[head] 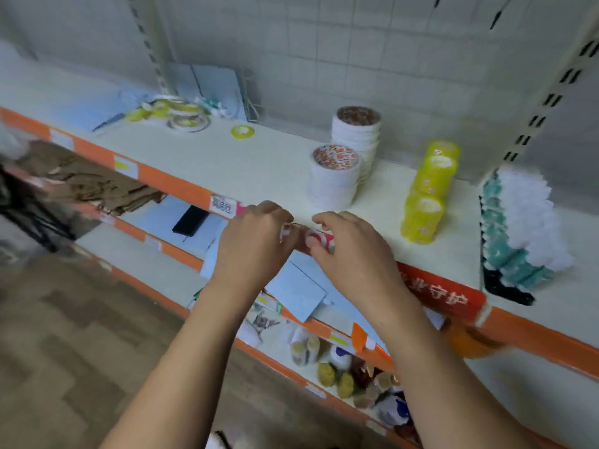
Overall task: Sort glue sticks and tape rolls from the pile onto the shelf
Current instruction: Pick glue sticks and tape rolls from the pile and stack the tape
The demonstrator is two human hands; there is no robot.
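both hands grip glue sticks — shelf edge.

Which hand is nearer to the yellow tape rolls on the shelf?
The right hand. Both hands grip a red-and-white stick; the right is left of the yellow tape rolls, and the left hand lies farther left.

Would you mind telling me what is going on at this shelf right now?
A person is sorting stationery at the shelf. The left hand and right hand both grip a small red-and-white tube, probably a glue stick, at the shelf's front edge. Behind it stand two stacks of white tape rolls and, to the right, stacked yellow tape rolls. A loose pile of rolls lies farther left, not yet sorted.
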